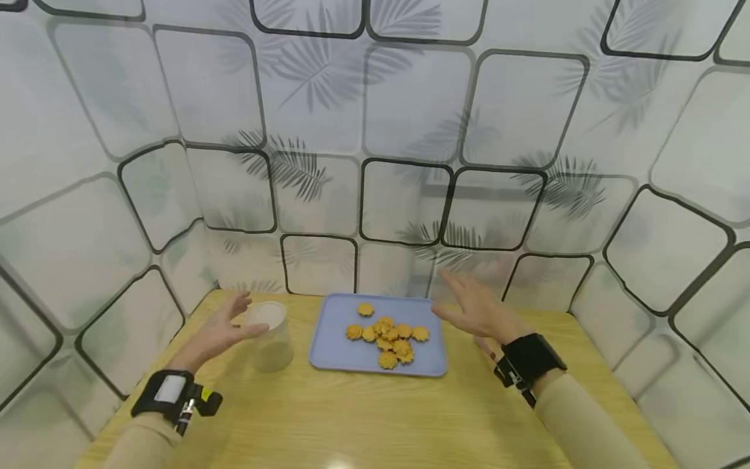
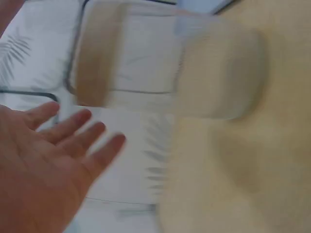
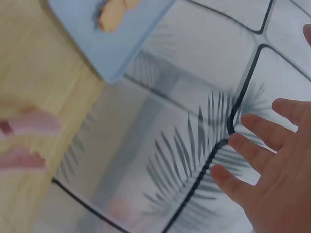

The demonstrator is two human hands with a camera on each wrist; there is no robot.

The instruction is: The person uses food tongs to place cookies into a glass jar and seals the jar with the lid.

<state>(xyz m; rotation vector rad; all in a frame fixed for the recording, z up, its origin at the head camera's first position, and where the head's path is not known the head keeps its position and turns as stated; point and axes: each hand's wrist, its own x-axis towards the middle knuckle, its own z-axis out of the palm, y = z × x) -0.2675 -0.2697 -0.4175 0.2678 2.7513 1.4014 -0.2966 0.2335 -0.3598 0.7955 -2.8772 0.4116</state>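
Observation:
A clear jar (image 1: pixel 272 345) stands upright on the table at the left, its walls see-through. My left hand (image 1: pixel 225 324) is beside it with fingers spread; in the left wrist view that hand (image 2: pixel 58 160) is apart from the blurred jar (image 2: pixel 214 73). On a blue tray (image 1: pixel 334 355) at the centre lie several golden, swirl-topped cookies (image 1: pixel 387 332), mostly heaped together. My right hand (image 1: pixel 477 306) hovers by the tray's right edge, fingers extended and holding nothing. Below it is a pink thing with two prongs (image 3: pixel 31 124), mostly hidden by the hand in the head view.
The light wooden table (image 1: pixel 363 417) reaches the patterned curtain (image 1: pixel 410 117) at the back. The same leaf-printed cloth rises along the left and right sides. A strapped device sits on each wrist.

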